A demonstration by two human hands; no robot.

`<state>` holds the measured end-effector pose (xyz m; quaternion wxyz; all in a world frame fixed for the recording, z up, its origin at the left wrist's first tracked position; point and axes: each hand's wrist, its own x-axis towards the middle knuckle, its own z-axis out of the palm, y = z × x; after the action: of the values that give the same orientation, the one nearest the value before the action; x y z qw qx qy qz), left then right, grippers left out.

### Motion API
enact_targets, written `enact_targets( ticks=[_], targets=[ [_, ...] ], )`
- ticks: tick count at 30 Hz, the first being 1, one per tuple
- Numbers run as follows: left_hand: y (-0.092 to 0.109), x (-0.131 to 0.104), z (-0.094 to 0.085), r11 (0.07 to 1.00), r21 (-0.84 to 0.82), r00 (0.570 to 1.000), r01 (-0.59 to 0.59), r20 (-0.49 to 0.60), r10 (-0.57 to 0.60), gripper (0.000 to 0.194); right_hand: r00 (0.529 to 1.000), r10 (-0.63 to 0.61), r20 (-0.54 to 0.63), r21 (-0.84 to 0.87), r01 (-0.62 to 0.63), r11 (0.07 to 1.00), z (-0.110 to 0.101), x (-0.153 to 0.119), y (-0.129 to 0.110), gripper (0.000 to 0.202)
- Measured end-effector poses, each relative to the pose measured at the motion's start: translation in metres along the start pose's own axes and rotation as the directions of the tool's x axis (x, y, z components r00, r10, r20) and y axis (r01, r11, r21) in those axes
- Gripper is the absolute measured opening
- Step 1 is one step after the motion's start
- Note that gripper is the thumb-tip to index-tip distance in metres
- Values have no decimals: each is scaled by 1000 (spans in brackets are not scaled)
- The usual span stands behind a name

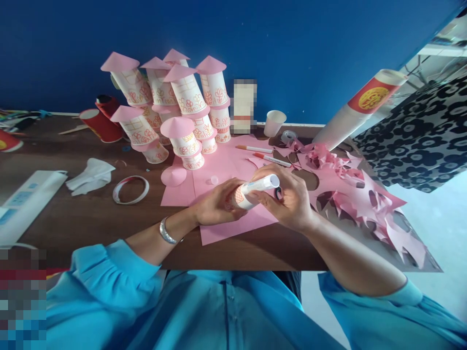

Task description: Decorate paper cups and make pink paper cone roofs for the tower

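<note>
Cup [245, 202]: lies at the middle of my view, tipped, with orange lattice on its white wall. I judge it light and thin, quick to dent; I'd take it round the wall, lightly.
Left hand [220, 201]: wraps the cup from its 9 o'clock side, fingers curled over the wall.
Tube [263, 183]: rests at the cup's 2 o'clock, 1 end towards my camera. It looks stiff and smooth, so likely a little slippery; I'd grip mid-body.
Right hand [288, 197]: pinches the tube, thumb against its near side, fingers curled behind.
Cap [214, 180]: small, whitish, on the paper at 10 o'clock from the cup.
Table [83, 214]: brown, flat, partly under pink paper [233, 229].
Towers [193, 99]: cone-topped stacks at 11 o'clock; I'd expect a bump to topple them.
Markers [254, 149]: 2, at 1 o'clock.
Tape [141, 196]: a ring at 9 o'clock.
Scraps [392, 194]: cut pink paper at 3 o'clock.
Wall [310, 48]: blue, at 12 o'clock.
Cloth [426, 126]: black-flowered, between 2 and 3 o'clock, past the table's edge.
</note>
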<state>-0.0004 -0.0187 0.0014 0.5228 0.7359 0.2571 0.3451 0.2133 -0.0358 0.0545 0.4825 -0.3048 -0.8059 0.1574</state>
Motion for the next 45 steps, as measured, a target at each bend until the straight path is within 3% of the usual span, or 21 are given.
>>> enact_targets(
  ticks=[3,6,13,17,24,28,31,36,45],
  targets=[
    [0,-1,1,997,75,999,28,20,-29,51,1000,1,0,-11,-1,1000,0,0,1,13],
    [2,-1,0,978,204,999,-42,9,41,52,1000,25,-12,-34,-25,999,1,2,1,11],
    [6,0,-3,900,429,997,-71,49,56,45,983,181,-17,-62,-181,981,-2,6,-3,17],
    [2,-1,-4,874,472,993,-114,50,103,52,957,288,-16,-66,-289,955,-4,6,-1,14],
    [6,-2,-7,887,442,986,-136,-24,163,53,939,325,-112,-98,-336,937,-9,6,3,12],
    [7,-1,-9,875,468,981,-122,-75,177,49,965,223,-137,31,-221,975,-8,3,-4,11],
    [4,-1,-7,869,472,975,-149,-76,209,45,981,118,-156,-12,-121,993,-5,2,-7,10],
    [4,0,-2,833,538,978,-130,-67,196,54,972,188,-141,-118,-205,972,-1,3,-4,11],
    [1,1,0,823,549,976,-148,-52,211,47,996,76,-56,-113,-82,990,0,3,-5,7]
  ],
)
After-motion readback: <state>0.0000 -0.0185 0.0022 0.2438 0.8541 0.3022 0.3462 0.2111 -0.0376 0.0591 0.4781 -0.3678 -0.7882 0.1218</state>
